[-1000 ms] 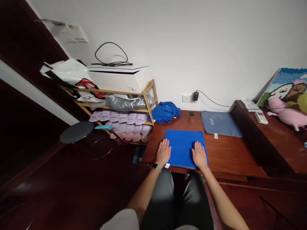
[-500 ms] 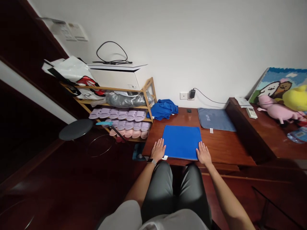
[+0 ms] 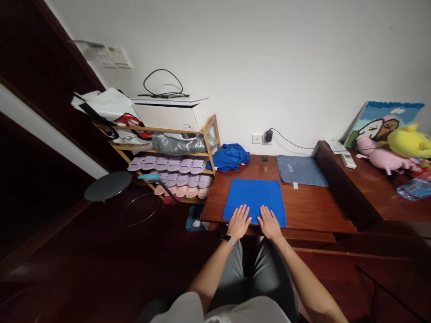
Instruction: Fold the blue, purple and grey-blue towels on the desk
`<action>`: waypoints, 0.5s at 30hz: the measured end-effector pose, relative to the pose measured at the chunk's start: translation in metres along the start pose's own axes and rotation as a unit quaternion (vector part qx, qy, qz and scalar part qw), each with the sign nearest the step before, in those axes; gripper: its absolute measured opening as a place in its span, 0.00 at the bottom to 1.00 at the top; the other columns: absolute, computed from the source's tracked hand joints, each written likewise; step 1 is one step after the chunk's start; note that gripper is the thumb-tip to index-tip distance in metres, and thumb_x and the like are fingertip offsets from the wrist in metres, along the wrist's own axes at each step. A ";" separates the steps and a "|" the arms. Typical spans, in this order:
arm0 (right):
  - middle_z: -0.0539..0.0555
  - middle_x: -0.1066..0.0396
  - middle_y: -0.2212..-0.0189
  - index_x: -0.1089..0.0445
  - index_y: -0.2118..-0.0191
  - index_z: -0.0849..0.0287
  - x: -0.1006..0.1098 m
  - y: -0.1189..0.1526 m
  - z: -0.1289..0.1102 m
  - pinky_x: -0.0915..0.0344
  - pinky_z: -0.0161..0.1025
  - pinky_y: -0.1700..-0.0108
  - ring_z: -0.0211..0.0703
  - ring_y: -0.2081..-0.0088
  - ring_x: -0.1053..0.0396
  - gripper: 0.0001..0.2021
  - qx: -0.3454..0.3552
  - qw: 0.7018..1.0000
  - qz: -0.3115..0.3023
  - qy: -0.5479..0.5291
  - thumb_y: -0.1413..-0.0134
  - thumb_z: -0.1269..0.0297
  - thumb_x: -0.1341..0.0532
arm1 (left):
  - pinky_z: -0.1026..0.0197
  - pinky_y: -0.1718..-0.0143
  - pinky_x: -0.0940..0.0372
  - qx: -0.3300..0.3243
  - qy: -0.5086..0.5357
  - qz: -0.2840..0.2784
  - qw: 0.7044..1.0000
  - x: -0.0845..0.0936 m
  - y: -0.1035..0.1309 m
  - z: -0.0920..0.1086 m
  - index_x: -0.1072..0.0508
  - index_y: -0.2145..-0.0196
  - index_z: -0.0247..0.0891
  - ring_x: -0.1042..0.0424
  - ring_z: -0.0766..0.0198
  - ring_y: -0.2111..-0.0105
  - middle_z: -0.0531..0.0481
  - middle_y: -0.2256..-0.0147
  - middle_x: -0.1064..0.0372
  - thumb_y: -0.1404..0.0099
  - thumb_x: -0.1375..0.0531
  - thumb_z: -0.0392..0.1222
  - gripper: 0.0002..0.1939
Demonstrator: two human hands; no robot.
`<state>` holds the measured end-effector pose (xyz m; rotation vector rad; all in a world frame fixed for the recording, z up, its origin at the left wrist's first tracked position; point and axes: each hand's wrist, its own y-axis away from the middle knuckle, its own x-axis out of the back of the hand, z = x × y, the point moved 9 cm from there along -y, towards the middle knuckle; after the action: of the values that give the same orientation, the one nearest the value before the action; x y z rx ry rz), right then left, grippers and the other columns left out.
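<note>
A bright blue cloth (image 3: 256, 193) lies spread flat at the front edge of the brown wooden table (image 3: 313, 204). On its near left part rests my left hand (image 3: 239, 221), palm down with the fingers stretched out; a watch is on that wrist. My right hand (image 3: 269, 221) lies flat on the near edge too, a short gap to the right, its fingers extended. Neither hand grips the fabric. Behind, to the left, is a crumpled heap of blue cloth (image 3: 230, 157). A grey-blue folded cloth (image 3: 301, 170) with a white tag lies back right.
Left of the table stands a wooden rack (image 3: 210, 130) with several rows of slippers (image 3: 175, 164) and a white box (image 3: 164, 115) on top. A round stool (image 3: 108, 185) is farther left. Plush toys (image 3: 380, 154) sit on the raised surface at right, and a charger (image 3: 269, 135) is plugged into the wall.
Both hands have moved inward from the cloth's left and right sides onto its near part. The cloth's near corners now spread wider. The view has shifted slightly.
</note>
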<state>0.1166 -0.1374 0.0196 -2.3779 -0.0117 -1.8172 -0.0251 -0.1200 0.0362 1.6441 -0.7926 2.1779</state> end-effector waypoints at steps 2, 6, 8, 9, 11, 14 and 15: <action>0.63 0.49 0.26 0.49 0.24 0.66 -0.004 0.004 0.019 0.56 0.54 0.25 0.52 0.24 0.53 0.35 -0.019 1.000 -0.003 0.010 0.24 0.49 0.62 | 0.44 0.26 0.49 0.051 -0.011 0.002 0.999 -0.001 0.006 -0.025 0.43 0.26 0.35 0.47 0.52 0.26 0.39 0.27 0.46 0.19 0.57 0.53 0.32; 0.62 0.53 0.24 0.51 0.23 0.66 0.000 0.030 0.085 0.57 0.53 0.24 0.52 0.23 0.55 0.37 -0.081 0.996 0.013 0.025 0.25 0.46 0.64 | 0.43 0.27 0.48 0.121 -0.031 0.015 0.992 0.010 0.037 -0.084 0.44 0.26 0.32 0.47 0.50 0.27 0.37 0.27 0.46 0.19 0.58 0.54 0.33; 0.61 0.54 0.24 0.52 0.23 0.64 0.002 0.039 0.107 0.57 0.53 0.24 0.51 0.23 0.55 0.38 -0.092 0.996 0.003 0.019 0.25 0.44 0.64 | 0.43 0.27 0.48 0.125 -0.034 0.017 0.991 0.017 0.047 -0.098 0.43 0.26 0.31 0.45 0.50 0.27 0.36 0.28 0.44 0.20 0.57 0.55 0.34; 0.60 0.53 0.24 0.52 0.23 0.64 0.002 0.040 0.112 0.57 0.53 0.24 0.51 0.23 0.55 0.38 -0.093 0.996 -0.002 0.014 0.26 0.44 0.64 | 0.43 0.27 0.48 0.124 -0.034 0.022 0.992 0.022 0.047 -0.100 0.42 0.27 0.31 0.45 0.49 0.27 0.36 0.29 0.43 0.20 0.57 0.55 0.34; 0.61 0.53 0.24 0.52 0.23 0.65 0.006 0.032 0.112 0.58 0.53 0.24 0.50 0.23 0.55 0.37 -0.092 0.996 -0.004 0.001 0.25 0.45 0.63 | 0.43 0.26 0.49 0.112 -0.028 0.039 0.992 0.032 0.036 -0.093 0.40 0.27 0.31 0.45 0.50 0.27 0.36 0.29 0.41 0.19 0.57 0.54 0.33; 0.61 0.54 0.24 0.53 0.23 0.66 0.015 -0.002 0.092 0.58 0.52 0.24 0.49 0.23 0.58 0.36 -0.087 0.996 0.013 -0.019 0.25 0.47 0.64 | 0.46 0.26 0.50 0.062 -0.006 0.055 0.997 0.040 -0.007 -0.058 0.37 0.29 0.34 0.45 0.54 0.27 0.40 0.29 0.41 0.18 0.59 0.51 0.30; 0.61 0.54 0.24 0.52 0.23 0.67 0.016 -0.015 0.082 0.59 0.52 0.24 0.49 0.23 0.59 0.36 -0.083 0.996 0.017 -0.023 0.24 0.48 0.64 | 0.47 0.26 0.49 0.036 0.003 0.050 0.998 0.038 -0.025 -0.042 0.37 0.29 0.36 0.45 0.55 0.27 0.42 0.29 0.40 0.18 0.59 0.50 0.30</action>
<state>0.1980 -0.1134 0.0156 -2.5136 0.1811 -1.8141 -0.0559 -0.0781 0.0701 1.6657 -0.8215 2.3037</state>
